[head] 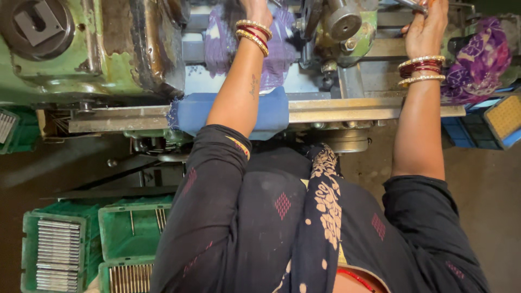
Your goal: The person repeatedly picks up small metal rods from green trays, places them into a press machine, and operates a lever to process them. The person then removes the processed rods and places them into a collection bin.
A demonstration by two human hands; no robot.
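Hands work at the lathe (97,59): the right hand (426,27) closes on a metal handle (413,5) (top edge); the left hand (256,10), grip unclear, rests on purple cloth (279,49). Steady turning seems wise, bangles (420,70) and sleeves clear of the machine.

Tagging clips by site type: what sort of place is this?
Likely a small machine shop: a worn green lathe-like machine, green crates of metal rods on the floor, right hand on a lever.
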